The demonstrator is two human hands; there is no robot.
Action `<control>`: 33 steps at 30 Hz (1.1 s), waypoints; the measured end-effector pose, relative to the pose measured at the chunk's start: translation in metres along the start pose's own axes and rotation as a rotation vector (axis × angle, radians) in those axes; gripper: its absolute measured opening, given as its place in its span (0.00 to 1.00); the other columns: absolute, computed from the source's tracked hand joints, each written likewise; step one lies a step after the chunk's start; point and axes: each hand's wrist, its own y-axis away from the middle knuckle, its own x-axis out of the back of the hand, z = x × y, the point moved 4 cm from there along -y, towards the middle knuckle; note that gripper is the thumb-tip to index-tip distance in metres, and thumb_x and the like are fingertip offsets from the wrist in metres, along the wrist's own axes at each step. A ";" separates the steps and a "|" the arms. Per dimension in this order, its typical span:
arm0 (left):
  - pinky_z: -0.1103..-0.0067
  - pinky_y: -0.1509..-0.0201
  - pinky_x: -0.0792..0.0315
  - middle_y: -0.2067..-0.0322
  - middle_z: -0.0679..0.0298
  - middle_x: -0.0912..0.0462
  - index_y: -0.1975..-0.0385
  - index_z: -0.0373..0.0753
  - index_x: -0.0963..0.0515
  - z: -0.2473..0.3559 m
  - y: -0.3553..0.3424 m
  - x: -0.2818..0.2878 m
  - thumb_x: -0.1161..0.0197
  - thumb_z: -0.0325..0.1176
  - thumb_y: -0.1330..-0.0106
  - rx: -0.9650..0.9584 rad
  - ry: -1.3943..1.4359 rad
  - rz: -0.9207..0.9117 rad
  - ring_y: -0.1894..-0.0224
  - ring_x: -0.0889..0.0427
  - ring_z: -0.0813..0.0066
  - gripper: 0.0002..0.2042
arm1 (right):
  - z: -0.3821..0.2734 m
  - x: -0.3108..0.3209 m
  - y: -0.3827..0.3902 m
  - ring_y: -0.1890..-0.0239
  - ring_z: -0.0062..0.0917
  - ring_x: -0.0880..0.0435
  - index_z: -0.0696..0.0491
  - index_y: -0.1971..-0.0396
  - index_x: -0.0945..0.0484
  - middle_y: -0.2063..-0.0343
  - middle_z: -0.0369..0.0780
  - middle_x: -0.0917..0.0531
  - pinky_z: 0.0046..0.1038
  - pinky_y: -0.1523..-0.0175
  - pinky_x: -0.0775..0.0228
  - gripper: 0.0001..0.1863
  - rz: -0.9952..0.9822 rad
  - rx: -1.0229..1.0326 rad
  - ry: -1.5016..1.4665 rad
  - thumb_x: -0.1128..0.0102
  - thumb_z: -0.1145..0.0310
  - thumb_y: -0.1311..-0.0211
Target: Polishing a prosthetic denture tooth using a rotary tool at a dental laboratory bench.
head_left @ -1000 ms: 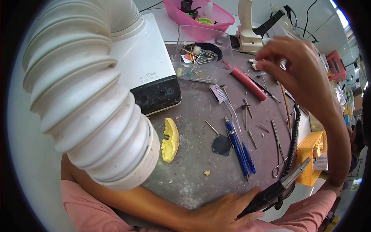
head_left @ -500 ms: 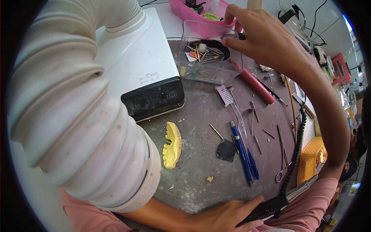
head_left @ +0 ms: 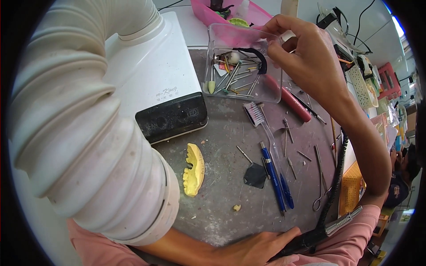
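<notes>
My left hand (head_left: 262, 246) is closed around a black handpiece (head_left: 306, 239) with a metal nose at the lower right; a coiled cord runs up beside it. My right hand (head_left: 301, 51) grips the far right rim of a clear plastic tray (head_left: 208, 62) holding several metal burs, a pale felt tip and a dark curved strip. Below the tray lie a red cylinder (head_left: 297, 104), a clear-handled brush (head_left: 255, 114), a blue pen (head_left: 273, 177), scissors (head_left: 316, 204), a dark square piece on a metal shank (head_left: 255, 175) and a yellow dental cast (head_left: 193, 170).
A ribbed white hose (head_left: 80, 133) fills the left, attached to a white machine (head_left: 155, 66). Behind are a pink bin (head_left: 204, 13) and cluttered baskets (head_left: 364, 84). An orange basket (head_left: 348, 186) stands at the right, with another person (head_left: 399, 188) beyond it, on the grey work mat (head_left: 222, 208).
My right hand has moved up and left from over the bench onto the tray's rim and closed on it. The tray and its contents have shifted slightly. My left hand still holds the handpiece.
</notes>
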 end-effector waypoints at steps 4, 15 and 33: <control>0.70 0.68 0.29 0.74 0.49 0.23 0.55 0.32 0.33 0.002 -0.005 0.005 0.38 0.37 0.46 0.000 -0.020 -0.011 0.72 0.20 0.57 0.22 | 0.004 -0.001 -0.001 0.78 0.34 0.21 0.62 0.71 0.23 0.76 0.47 0.20 0.29 0.68 0.31 0.12 -0.012 -0.009 0.008 0.48 0.72 0.55; 0.70 0.69 0.30 0.76 0.49 0.24 0.58 0.32 0.33 0.005 -0.005 0.011 0.38 0.37 0.46 -0.004 -0.073 -0.023 0.73 0.21 0.57 0.20 | 0.004 0.000 -0.004 0.73 0.37 0.20 0.61 0.70 0.23 0.74 0.47 0.20 0.31 0.63 0.30 0.13 -0.028 -0.011 0.031 0.48 0.71 0.55; 0.70 0.71 0.31 0.79 0.50 0.26 0.63 0.33 0.32 0.016 0.015 -0.004 0.39 0.36 0.46 0.025 -0.144 -0.020 0.75 0.22 0.57 0.16 | -0.035 -0.037 -0.025 0.72 0.33 0.19 0.58 0.75 0.21 0.79 0.43 0.20 0.31 0.64 0.30 0.05 -0.604 0.478 -0.019 0.44 0.75 0.52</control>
